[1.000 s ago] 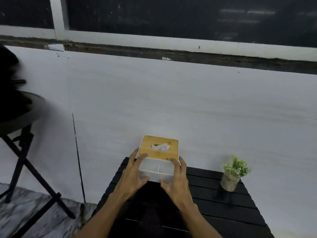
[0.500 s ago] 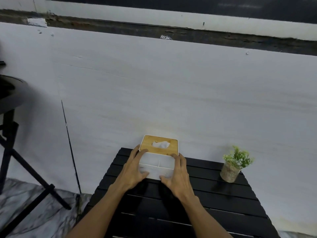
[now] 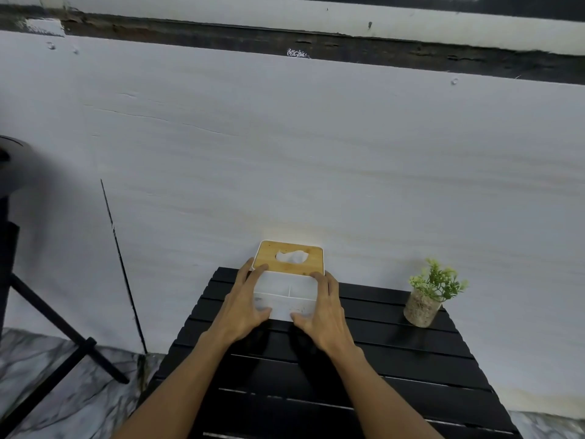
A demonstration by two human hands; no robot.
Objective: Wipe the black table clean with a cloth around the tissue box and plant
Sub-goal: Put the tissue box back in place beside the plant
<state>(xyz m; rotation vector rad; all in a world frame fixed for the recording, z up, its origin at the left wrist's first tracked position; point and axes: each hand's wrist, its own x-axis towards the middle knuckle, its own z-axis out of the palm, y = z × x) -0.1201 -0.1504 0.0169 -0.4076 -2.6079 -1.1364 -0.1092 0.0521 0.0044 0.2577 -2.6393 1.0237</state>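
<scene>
Stool off table's left side. Left hand clasps left side of tissue box, fingers curled around wall. Box at back edge of black table, near left corner. Right hand clasps right side likewise. Plant near back right corner. No cloth visible. Step seems: positioning box; next needs cloth fetched, then wiping.
</scene>
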